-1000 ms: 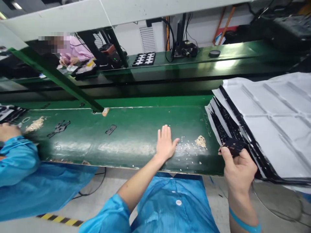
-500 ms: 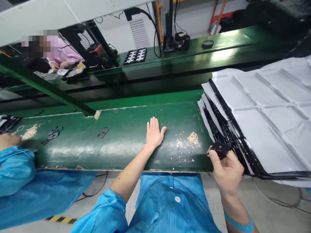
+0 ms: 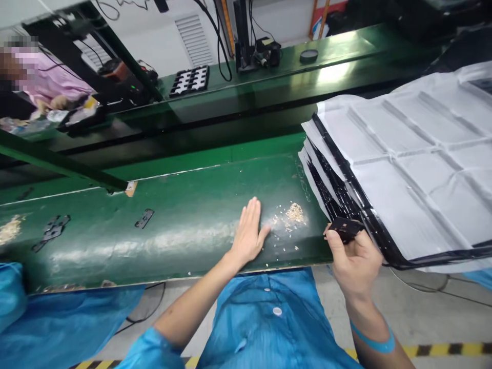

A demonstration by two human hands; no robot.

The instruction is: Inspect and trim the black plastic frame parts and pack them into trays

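Note:
My left hand [image 3: 249, 233] lies flat on the green bench [image 3: 184, 205], palm down, fingers stretched out and thumb apart. Just right of it is a small pile of tiny pale pieces [image 3: 295, 212], with loose ones scattered around. My right hand [image 3: 355, 259] grips a flat black plastic part [image 3: 345, 229] between thumb and fingers, above the bench's front edge and beside the stack of trays [image 3: 415, 169]. Small copper-coloured spots show on the part. The fingers behind it are partly hidden.
Black trays layered with white sheets fill the right side. Farther left lie a small black part [image 3: 144, 218], more black parts [image 3: 52, 231] and another pale pile [image 3: 11, 229]. A green post [image 3: 61, 161] slants across. Co-workers' blue sleeve [image 3: 11, 292] and pink sleeve [image 3: 54, 77] show at left.
My left hand has shifted toward the pale pile and turned, its fingers closer together. The pile looks more gathered. My right hand still grips the black part. The view has swung right.

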